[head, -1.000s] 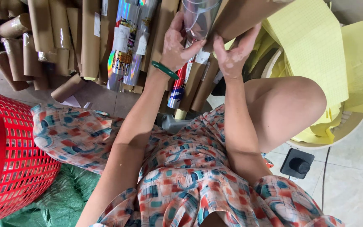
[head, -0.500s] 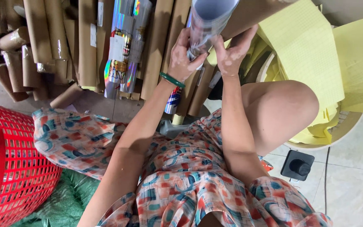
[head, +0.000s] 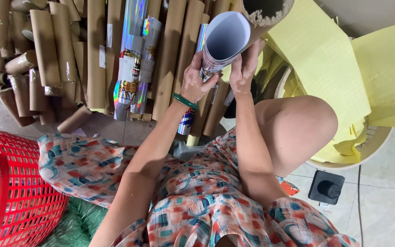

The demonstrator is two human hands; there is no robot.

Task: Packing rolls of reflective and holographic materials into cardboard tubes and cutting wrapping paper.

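Observation:
Both hands hold up a rolled silvery sheet [head: 225,39] that forms an open tube facing the camera, its inside pale grey. My left hand [head: 196,82], with a green bangle on the wrist, wraps around the lower left of the roll. My right hand [head: 243,69] presses against its right side. A wide brown cardboard tube [head: 267,13] sits just behind the roll at the top.
Many brown cardboard tubes [head: 97,55] lean in a pile ahead, with holographic foil rolls [head: 131,59] among them. A red plastic basket [head: 10,187] stands at left. Yellow paper sheets [head: 344,68] fill a round tub at right. A black box with a knob [head: 327,186] lies on the tiled floor.
The rolled sheet has been raised and tilted so that its open end now faces the camera. Both hands have moved closer together around it.

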